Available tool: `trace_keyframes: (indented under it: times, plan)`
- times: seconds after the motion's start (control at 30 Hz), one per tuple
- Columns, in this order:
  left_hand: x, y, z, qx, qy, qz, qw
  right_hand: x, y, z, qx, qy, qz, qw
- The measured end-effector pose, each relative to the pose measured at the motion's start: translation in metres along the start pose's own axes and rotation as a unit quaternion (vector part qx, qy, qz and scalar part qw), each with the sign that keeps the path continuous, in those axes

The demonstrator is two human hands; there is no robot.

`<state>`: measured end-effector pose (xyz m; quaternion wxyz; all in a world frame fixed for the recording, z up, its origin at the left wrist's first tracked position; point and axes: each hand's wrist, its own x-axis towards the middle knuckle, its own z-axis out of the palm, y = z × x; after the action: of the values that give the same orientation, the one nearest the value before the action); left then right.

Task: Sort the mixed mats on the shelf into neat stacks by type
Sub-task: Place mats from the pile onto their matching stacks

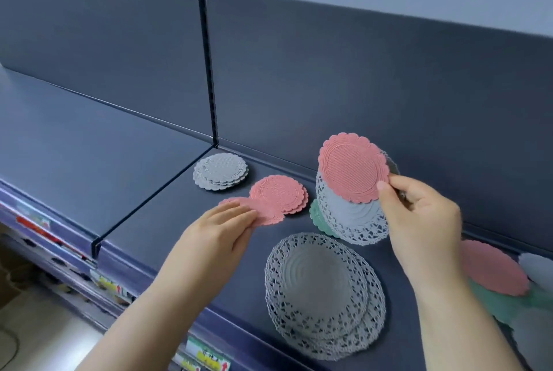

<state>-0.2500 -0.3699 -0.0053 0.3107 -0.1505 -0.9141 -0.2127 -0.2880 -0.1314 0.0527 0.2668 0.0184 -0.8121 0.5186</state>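
Looks forward and down from head height onto the shelf (74,161), close in and tilted, facing its back panel (329,71) slantwise. Takes in the front edge at lower left and the back edge slanting down to the right.

Left bay: bare shelf (89,146) from the divider rail (155,197) leftward, open from the front.
Rear: back panel (329,71) and slotted post (209,71) close off the back.
Corner: small grey stack (220,171) just beside rail and post foot.
Middle: pink stack (279,194), 1 loose pink mat (269,215) touching its near edge, left hand (221,236) flat on that mat.
Front: lace stack (323,293) near the shelf lip.
Right: right hand (419,221) grips a fan of mats (353,170) raised near the panel; mixed heap (493,275) at far right.
Gaps: bare strips between grey and pink stacks, and between rail and left hand.
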Motion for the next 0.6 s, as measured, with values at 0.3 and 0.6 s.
trace_keyframes:
  times: [0.3, 0.6]
  plan:
    - [0.083, -0.051, 0.052, -0.041, -0.111, 0.138, 0.983, -0.011, -0.007, 0.034, -0.095, 0.087, 0.038, 0.991]
    - [0.089, -0.098, 0.081, 0.022, -0.331, 0.226, 0.916, -0.032, -0.022, 0.067, -0.193, 0.197, 0.054, 0.960]
